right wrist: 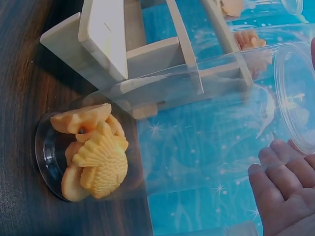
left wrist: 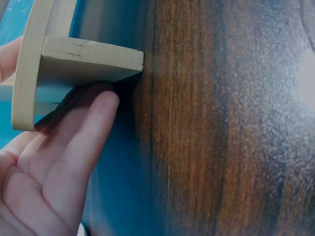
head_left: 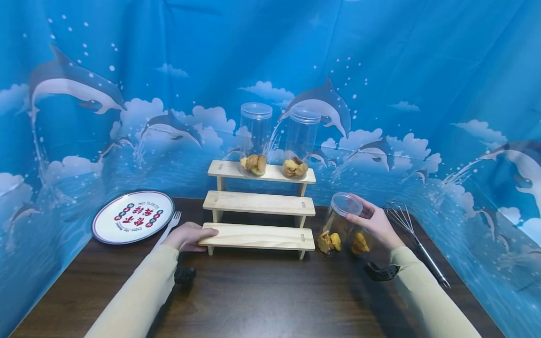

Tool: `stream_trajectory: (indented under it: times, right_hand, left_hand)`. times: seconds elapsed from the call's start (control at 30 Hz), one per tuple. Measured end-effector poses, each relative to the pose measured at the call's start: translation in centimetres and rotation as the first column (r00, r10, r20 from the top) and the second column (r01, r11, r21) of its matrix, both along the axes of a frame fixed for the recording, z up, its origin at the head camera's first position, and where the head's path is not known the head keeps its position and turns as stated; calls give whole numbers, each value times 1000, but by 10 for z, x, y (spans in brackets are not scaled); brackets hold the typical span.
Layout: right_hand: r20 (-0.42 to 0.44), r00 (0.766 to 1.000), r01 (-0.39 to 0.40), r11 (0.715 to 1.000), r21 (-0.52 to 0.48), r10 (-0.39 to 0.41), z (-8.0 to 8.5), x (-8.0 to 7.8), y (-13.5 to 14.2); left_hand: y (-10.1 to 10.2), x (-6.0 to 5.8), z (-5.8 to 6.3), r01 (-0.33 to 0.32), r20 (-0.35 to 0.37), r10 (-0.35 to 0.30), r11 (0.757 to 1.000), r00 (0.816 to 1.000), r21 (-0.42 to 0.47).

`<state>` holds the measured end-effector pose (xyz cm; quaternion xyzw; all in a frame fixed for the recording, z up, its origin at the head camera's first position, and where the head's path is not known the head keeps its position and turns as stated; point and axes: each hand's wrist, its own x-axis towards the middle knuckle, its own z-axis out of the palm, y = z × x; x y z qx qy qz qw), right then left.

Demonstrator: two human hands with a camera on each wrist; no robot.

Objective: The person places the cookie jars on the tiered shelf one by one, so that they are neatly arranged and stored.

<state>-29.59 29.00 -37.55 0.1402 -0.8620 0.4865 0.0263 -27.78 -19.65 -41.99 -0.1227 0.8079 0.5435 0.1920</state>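
Note:
My left hand [head_left: 192, 236] holds the left end of the lowest step of a three-tier wooden stand [head_left: 258, 236]. The thumb lies on top of the board, and in the left wrist view the fingers [left wrist: 81, 142] reach beneath it beside the leg. At the stand's right end, my right hand [head_left: 374, 223] grips a clear lidded jar [head_left: 345, 204] near its top. Fish-shaped cookies [right wrist: 104, 160] lie at the bottom of this jar. More yellow pieces [head_left: 360, 242] show just below the right hand, apparently in another clear jar mostly hidden by the hand.
Two clear lidded jars [head_left: 256, 123] with cookies stand on the top step. A white plate with red lettering [head_left: 135, 217] and a fork [head_left: 171, 226] lie at the left. To the right lies a whisk [head_left: 422, 251]. A blue dolphin-print curtain [head_left: 270, 56] hangs behind the dark table [head_left: 270, 300].

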Motion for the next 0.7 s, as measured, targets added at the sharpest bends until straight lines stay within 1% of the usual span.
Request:
stream_trajectory:
  times: [0.17,0.43,0.7]
  right_hand:
    - [0,1000,16,1000,11,-16,0,0,0]
    - [9,998,54,998,-21,-54,0,2,-3]
    - [10,997,80,995,-53,-80,-2,-1,-4]
  left_hand:
    - [-3,-4,-1,29,9,-29,1000,1000,7]
    - [0,-1,0,3,-1,-3,1000,1000,-6]
    - [-2,-2,-4,3,-4,-3,1000,1000,11]
